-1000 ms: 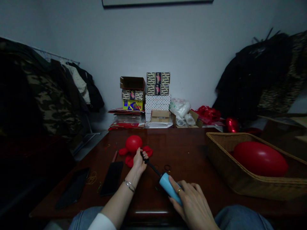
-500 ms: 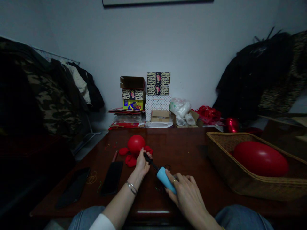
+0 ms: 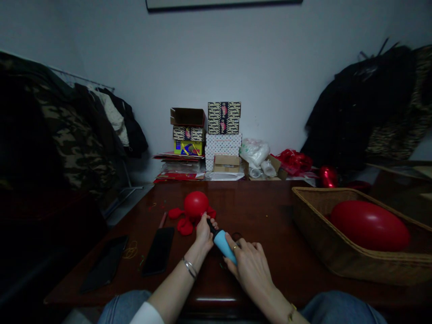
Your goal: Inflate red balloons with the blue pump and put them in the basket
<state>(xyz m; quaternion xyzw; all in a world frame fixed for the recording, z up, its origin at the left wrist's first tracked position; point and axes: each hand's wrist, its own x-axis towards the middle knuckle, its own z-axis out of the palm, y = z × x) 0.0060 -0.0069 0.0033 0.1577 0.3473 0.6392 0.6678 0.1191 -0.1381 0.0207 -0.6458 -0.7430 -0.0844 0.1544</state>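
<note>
A balloon pump (image 3: pixel 224 245) with a light blue barrel and a black nozzle end lies slanted between my hands. My left hand (image 3: pixel 204 231) is closed round its black end, where a small, partly inflated red balloon (image 3: pixel 196 203) sits at the tip. The balloon's neck is hidden by my fingers. Wrapped over the blue barrel is my right hand (image 3: pixel 249 263). Several flat red balloons (image 3: pixel 185 226) lie on the table around the inflated one.
On the brown table (image 3: pixel 263 211) lie a black phone (image 3: pixel 158 249), a dark tablet-like slab (image 3: pixel 104 263) and rubber bands (image 3: pixel 130 250). A wicker basket (image 3: pixel 324 252) at right holds a large red balloon (image 3: pixel 369 225). Stacked boxes (image 3: pixel 223 146) stand behind the table.
My right hand has pushed the blue barrel up and left toward my left hand, so the dark rod between them no longer shows. The balloon has shifted slightly right.
</note>
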